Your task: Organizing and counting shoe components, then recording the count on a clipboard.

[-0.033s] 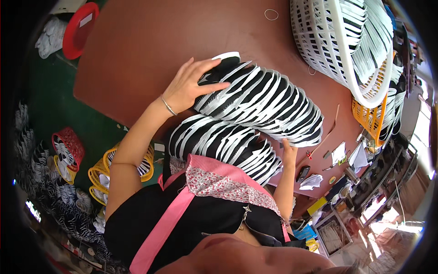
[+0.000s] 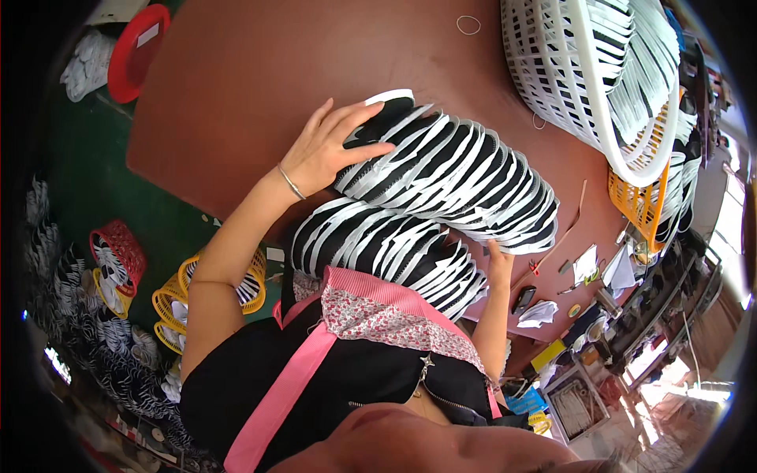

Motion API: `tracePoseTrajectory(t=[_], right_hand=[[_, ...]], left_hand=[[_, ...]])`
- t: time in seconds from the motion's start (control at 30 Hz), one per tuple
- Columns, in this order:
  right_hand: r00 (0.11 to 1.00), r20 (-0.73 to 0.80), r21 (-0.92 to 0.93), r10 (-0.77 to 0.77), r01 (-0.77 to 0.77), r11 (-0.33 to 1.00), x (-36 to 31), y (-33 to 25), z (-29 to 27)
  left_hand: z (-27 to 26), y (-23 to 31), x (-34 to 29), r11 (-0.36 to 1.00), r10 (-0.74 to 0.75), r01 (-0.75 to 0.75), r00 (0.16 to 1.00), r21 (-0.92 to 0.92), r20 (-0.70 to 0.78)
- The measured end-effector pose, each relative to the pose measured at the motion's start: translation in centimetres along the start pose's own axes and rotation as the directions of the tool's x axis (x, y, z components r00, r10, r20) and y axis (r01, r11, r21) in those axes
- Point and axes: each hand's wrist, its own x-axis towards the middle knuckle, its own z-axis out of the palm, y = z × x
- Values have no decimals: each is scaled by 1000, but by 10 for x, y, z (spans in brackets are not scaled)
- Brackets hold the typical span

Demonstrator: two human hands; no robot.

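A long row of nested black-and-white curved pieces, which look like shoe uppers (image 2: pixel 465 169), slants across the red-brown table's near side. My left hand (image 2: pixel 323 154) grips the row's left end, its thumb along the near side and fingers over the far side. At the right end, my right hand (image 2: pixel 498 264) supports the row from the near side; its fingers are mostly hidden behind the pieces. A second row of the same pieces (image 2: pixel 386 248) lies nearer to me, against my pink-trimmed apron (image 2: pixel 394 311).
A white plastic basket (image 2: pixel 552 87) full of similar pieces stands at the far right, with an orange basket (image 2: pixel 631 205) beside it. Small tools and papers (image 2: pixel 583 264) lie on the table's right side. Yellow baskets (image 2: pixel 169 303) and striped piles are on the green floor at left.
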Motion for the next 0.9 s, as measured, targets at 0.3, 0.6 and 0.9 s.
tracePoseTrajectory(t=[0.3,0.6,0.9], right_hand=[[1000,19,38,-5,4,999,1,20,-9],[997,81,80,2,-8,997,-3,9,-4],[999,45,90,-25,21,996,-9,4,3]], left_hand=[[0,12,-7,939,-297,321,938,126,-178],[11,25,-1,888,-439,457,878,58,-190],[8,12,9,998,-52,56,989,31,-137]])
